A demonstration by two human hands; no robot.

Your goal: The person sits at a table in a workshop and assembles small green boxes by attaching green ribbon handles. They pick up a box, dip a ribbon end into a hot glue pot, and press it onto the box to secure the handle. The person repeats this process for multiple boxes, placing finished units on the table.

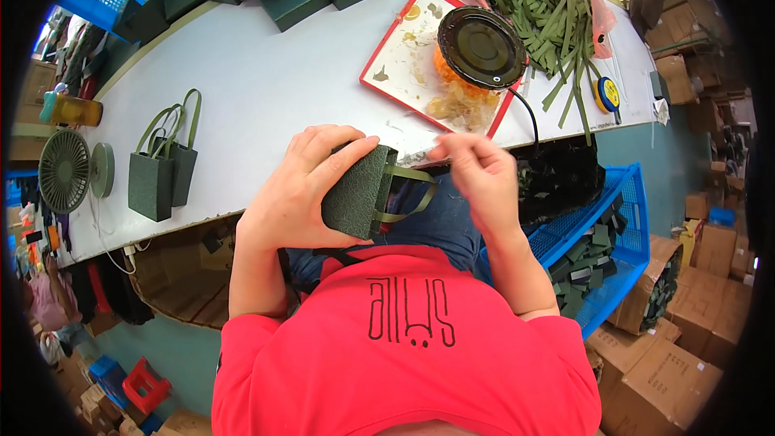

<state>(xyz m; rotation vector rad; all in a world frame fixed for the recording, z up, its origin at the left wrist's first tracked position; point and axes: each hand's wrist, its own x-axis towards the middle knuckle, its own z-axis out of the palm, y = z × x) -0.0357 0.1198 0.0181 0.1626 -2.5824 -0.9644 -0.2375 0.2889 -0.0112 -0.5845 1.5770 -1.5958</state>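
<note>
My left hand (pixel 297 190) is wrapped round a small dark green paper gift bag (pixel 355 190), tilted on its side at the table's front edge. From the bag's mouth, which faces right, a green ribbon handle (pixel 425 198) loops out. My right hand (pixel 488 182) hovers just right of that loop, apart from the bag. Its fingers are curled together, and whether something small is between them cannot be made out. Two similar green bags with ribbon handles (pixel 151 186) stand together on the white table (pixel 266 85) to the left.
A round black-topped device (pixel 482 47) sits on a stained red-edged board (pixel 389 73), its cable trailing toward the front edge. Behind it, green ribbon strips (pixel 537 12) spill from a pink plastic bag. Green boxes (pixel 295 4) line the back. A fan (pixel 66 171) stands left; a blue crate (pixel 638 230), right.
</note>
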